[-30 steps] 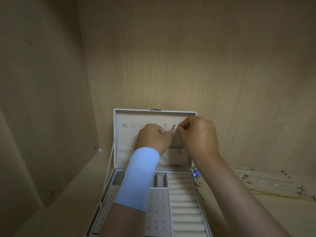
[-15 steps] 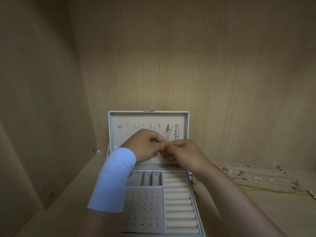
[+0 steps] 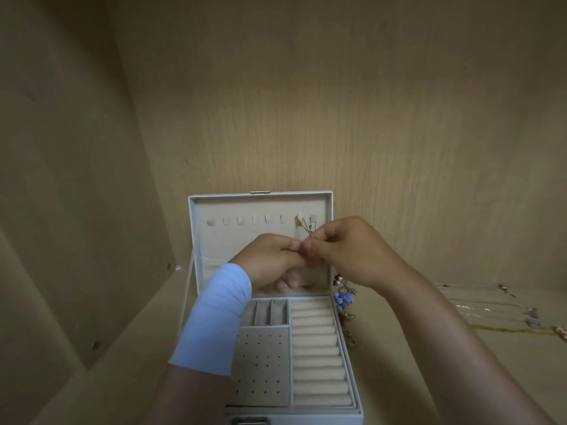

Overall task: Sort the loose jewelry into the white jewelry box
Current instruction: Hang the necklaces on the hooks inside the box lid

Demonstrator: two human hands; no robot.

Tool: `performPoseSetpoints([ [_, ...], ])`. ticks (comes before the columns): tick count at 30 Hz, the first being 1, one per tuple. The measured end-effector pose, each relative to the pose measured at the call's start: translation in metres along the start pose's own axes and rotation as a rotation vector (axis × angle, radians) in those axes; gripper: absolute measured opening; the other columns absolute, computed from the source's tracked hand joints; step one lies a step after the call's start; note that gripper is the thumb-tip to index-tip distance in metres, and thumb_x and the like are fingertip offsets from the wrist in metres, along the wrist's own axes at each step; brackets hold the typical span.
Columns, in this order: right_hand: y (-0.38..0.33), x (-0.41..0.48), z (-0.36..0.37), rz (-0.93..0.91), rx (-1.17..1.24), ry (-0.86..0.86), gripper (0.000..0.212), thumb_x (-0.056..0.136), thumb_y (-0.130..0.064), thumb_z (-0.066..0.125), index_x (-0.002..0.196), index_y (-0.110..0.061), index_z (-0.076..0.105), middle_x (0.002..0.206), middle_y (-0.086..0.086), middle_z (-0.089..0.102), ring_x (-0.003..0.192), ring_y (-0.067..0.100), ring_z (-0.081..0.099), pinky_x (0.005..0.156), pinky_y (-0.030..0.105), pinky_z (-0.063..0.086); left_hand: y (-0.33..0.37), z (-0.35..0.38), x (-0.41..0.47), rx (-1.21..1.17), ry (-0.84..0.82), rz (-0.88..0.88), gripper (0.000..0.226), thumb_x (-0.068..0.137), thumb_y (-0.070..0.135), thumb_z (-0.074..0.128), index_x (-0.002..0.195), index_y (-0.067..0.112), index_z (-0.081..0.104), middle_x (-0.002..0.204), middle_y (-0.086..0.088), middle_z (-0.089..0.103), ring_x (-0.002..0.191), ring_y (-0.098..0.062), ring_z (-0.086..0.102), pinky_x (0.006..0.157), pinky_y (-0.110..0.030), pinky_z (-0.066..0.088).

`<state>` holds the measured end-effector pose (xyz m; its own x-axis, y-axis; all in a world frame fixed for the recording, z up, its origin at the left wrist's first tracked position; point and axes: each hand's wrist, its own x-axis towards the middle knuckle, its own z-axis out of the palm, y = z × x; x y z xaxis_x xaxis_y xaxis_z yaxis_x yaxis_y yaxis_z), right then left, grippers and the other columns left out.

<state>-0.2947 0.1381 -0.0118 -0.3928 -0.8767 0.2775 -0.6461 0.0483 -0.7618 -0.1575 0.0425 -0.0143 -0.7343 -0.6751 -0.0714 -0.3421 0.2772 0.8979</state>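
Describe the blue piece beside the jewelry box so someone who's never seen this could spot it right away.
Start at the open white jewelry box on the wooden shelf. Outside its right wall lies a row of small pieces; the blue piece sits close to the upright lid. It alone is blue; its neighbours are pearl or gold.

A wooden shelf is occupied at lower centre by a white jewelry box; earrings and necklaces are laid at its right.
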Motion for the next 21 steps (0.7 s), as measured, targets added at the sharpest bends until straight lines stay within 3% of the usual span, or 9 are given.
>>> performPoseSetpoints([
  [4, 0.003, 0.002, -0.003, -0.080, 0.003, 0.089, 0.013, 0.089, -0.028, 0.072, 0.077, -0.026, 0.078, 0.073, -0.010, 0.073, 0.071, 0.002, 0.068, 0.071, 0.027, 0.055, 0.002, 0.008, -0.002, -0.121, -0.109, -0.027, 0.011, 0.093, 0.015, 0.063, 0.101, 0.012, 0.069, 0.054, 0.006, 0.065, 0.043, -0.005, 0.055, 0.041, -0.015, 0.040],
  [7, 0.004, 0.001, -0.005, -0.050, 0.043, 0.074, 0.015, 0.089, -0.027, 0.071, 0.076, -0.025, 0.078, 0.069, -0.010, 0.073, 0.058, -0.001, 0.064, 0.060, 0.021, 0.049, -0.002, 0.010, 0.000, -0.035, -0.079, -0.024, 0.008, 0.090, 0.021, 0.067, 0.090, 0.014, 0.071, 0.075, 0.001, 0.074, 0.051, -0.006, 0.055, 0.044, -0.016, 0.038],
  [11, 0.008, -0.001, -0.012, 0.098, -0.071, -0.178, 0.017, 0.090, -0.027, 0.064, 0.080, -0.022, 0.078, 0.077, 0.005, 0.075, 0.058, 0.013, 0.062, 0.058, 0.036, 0.056, 0.000, 0.004, 0.000, -0.017, 0.001, -0.002, 0.009, 0.089, 0.023, 0.070, 0.094, 0.016, 0.074, 0.087, 0.001, 0.077, 0.058, -0.009, 0.059, 0.045, -0.016, 0.041],
  [14, 0.009, -0.005, -0.004, 0.141, -0.100, -0.343, 0.013, 0.086, -0.032, 0.073, 0.084, -0.020, 0.077, 0.065, 0.001, 0.068, 0.051, 0.008, 0.057, 0.053, 0.024, 0.050, 0.001, 0.002, -0.002, -0.005, 0.039, 0.014, 0.010, 0.085, 0.022, 0.074, 0.092, 0.014, 0.076, 0.067, -0.002, 0.070, 0.055, -0.009, 0.056, 0.046, -0.016, 0.041],
  [16, 0.009, -0.006, 0.006, 0.124, -0.007, -0.317, 0.021, 0.083, -0.035, 0.078, 0.082, -0.013, 0.077, 0.058, -0.004, 0.066, 0.050, 0.007, 0.054, 0.053, 0.022, 0.046, 0.002, 0.001, -0.002, 0.030, 0.060, 0.032, 0.010, 0.084, 0.024, 0.075, 0.090, 0.016, 0.077, 0.064, -0.002, 0.066, 0.058, -0.011, 0.055, 0.047, -0.015, 0.041],
  [18, 0.011, -0.004, 0.011, 0.113, 0.077, -0.251, 0.017, 0.086, -0.024, 0.075, 0.079, -0.009, 0.077, 0.068, 0.003, 0.073, 0.053, 0.012, 0.055, 0.055, 0.026, 0.046, 0.003, -0.001, -0.003, 0.075, 0.077, 0.061, 0.006, 0.083, 0.025, 0.076, 0.087, 0.020, 0.078, 0.072, -0.005, 0.068, 0.064, -0.014, 0.054, 0.047, -0.016, 0.040],
  [21, 0.010, -0.004, 0.009, 0.116, 0.119, -0.189, 0.018, 0.092, -0.014, 0.067, 0.078, -0.006, 0.075, 0.069, 0.004, 0.074, 0.048, 0.012, 0.055, 0.045, 0.019, 0.042, 0.004, -0.006, -0.004, 0.106, 0.113, 0.095, 0.007, 0.084, 0.023, 0.075, 0.090, 0.024, 0.078, 0.081, 0.005, 0.072, 0.069, -0.008, 0.057, 0.054, -0.016, 0.046],
])
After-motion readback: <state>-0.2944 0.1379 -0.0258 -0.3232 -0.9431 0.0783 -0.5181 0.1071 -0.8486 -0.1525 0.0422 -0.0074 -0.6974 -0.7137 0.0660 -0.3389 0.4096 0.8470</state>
